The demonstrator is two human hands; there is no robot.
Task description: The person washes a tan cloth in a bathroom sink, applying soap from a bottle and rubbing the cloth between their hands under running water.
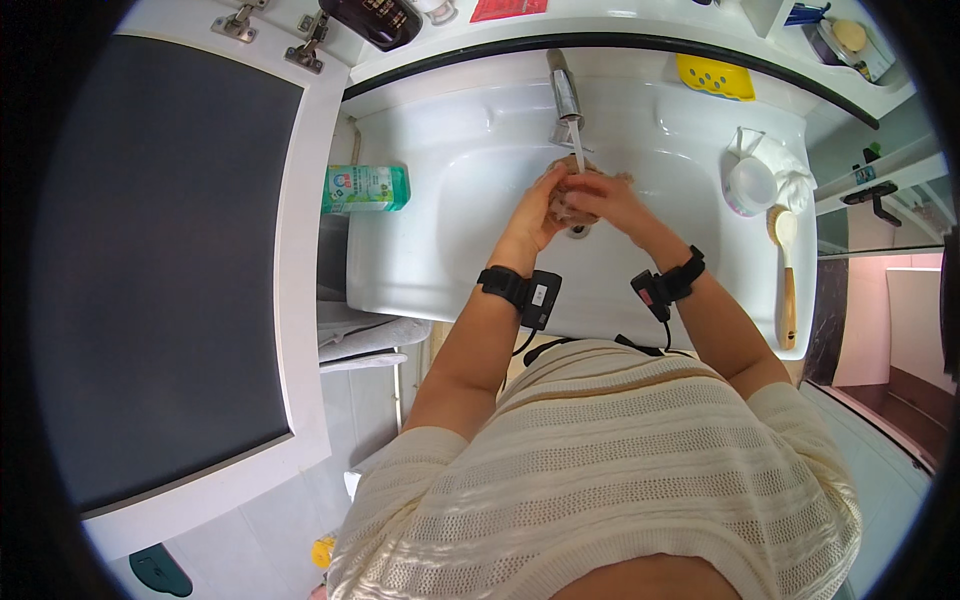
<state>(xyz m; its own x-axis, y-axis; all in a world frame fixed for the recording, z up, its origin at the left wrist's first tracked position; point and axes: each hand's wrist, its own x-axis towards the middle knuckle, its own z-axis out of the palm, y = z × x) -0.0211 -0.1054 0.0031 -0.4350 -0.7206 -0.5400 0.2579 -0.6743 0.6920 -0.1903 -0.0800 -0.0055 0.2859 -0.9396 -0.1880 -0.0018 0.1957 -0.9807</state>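
A wet, brownish, crumpled piece of soft material, perhaps cloth or mesh (571,210), is held between my two hands in the white sink basin (480,195). My left hand (538,206) grips its left side, and my right hand (606,196) presses on it from the right with bent fingers. Water runs onto it from the chrome faucet (566,94). The drain (577,232) shows just below the bundle. Its far side is partly hidden by my fingers.
A green bottle (367,188) lies at the sink's left edge. On the right rim are a white cloth (780,169), a plastic tub (751,186) and a wooden-handled brush (787,277). A yellow soap dish (716,76) sits behind. An open cabinet door (300,277) stands at left.
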